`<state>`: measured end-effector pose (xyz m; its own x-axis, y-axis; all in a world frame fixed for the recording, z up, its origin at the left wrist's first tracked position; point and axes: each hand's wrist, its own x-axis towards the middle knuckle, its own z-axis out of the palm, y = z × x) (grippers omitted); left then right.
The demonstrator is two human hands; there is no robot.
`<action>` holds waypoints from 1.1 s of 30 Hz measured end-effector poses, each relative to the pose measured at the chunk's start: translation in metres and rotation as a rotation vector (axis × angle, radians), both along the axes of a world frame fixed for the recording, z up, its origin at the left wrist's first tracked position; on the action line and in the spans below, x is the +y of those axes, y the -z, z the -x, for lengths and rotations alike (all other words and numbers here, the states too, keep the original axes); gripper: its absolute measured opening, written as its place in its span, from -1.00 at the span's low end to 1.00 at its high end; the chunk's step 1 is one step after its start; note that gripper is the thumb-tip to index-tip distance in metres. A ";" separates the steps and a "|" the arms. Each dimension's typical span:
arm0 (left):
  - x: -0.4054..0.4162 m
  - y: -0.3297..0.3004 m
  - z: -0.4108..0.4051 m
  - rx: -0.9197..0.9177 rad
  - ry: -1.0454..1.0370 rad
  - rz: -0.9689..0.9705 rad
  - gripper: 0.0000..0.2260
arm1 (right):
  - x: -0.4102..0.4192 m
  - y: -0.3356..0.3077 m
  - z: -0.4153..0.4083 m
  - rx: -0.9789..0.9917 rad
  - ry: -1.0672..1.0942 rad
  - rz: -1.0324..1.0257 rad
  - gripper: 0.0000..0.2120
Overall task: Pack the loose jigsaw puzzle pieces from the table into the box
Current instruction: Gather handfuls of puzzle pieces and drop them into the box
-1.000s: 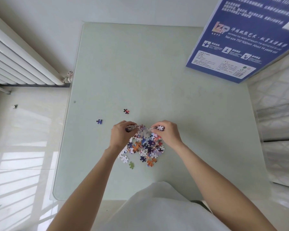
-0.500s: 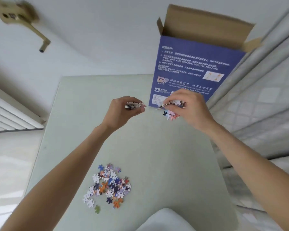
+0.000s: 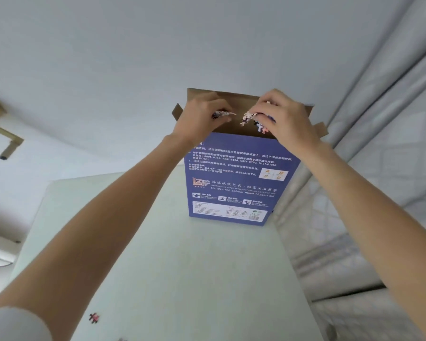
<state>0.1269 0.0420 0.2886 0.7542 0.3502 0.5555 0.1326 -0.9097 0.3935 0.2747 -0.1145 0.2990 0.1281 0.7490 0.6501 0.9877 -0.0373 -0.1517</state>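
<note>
Single head-worn wide-angle view, set at the near edge of the worktop [image 3: 182, 267] and pitched up and forward toward the upright box [image 3: 239, 183], which stands at mid-distance in centre frame. Wall fills the frame above the box; curtain [image 3: 391, 94] lies right of it. No second view.

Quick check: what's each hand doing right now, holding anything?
Left hand: closed grip on a small bunch of puzzle pieces, at the open top of the box.
Right hand: closed grip on a larger bunch of pieces, same spot.
</note>
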 end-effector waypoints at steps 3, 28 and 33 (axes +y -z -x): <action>0.007 0.000 -0.008 0.094 0.013 -0.024 -0.83 | 0.003 0.007 -0.013 -0.087 -0.033 0.063 -0.89; 0.015 -0.002 0.008 0.137 0.031 -0.048 -0.80 | 0.004 0.015 0.006 0.193 -0.015 0.124 -0.85; 0.013 0.001 0.015 0.043 -0.021 0.138 -0.86 | 0.004 0.028 0.036 0.139 0.047 -0.102 -0.82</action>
